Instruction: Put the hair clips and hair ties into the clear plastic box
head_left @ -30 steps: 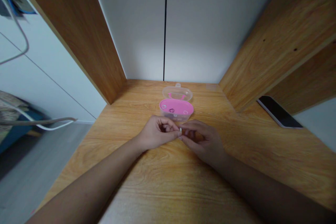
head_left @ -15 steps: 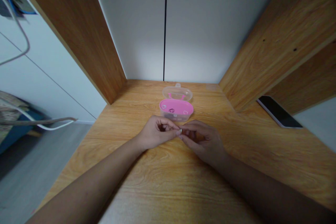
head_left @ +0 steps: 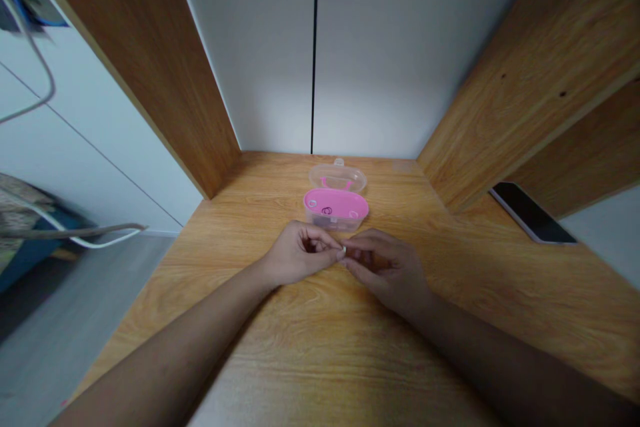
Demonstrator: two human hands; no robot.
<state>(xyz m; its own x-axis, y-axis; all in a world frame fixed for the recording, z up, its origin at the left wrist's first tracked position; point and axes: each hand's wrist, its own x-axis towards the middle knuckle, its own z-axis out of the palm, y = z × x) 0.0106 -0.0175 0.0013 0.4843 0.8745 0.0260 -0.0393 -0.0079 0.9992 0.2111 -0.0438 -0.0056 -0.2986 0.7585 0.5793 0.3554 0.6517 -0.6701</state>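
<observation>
Left hand: our left hand (head_left: 296,255) has its fingertips pinched together on a tiny white piece (head_left: 344,250).
Right hand: our right hand (head_left: 387,267) meets it, fingertips closed on the same piece.
Tiny white piece: at worktop (head_left: 320,347) centre, between both hands.
Pink case (head_left: 336,203): open, just beyond at 12 o'clock.
Phone (head_left: 530,213): at 2 o'clock, well apart.

No text, label or number can be read; the dark mark on the pink case (head_left: 336,205) is too small to make out.

two hands (head_left: 300,255), one pink case (head_left: 336,205), one phone (head_left: 531,213), maybe one bead (head_left: 344,250).
</observation>
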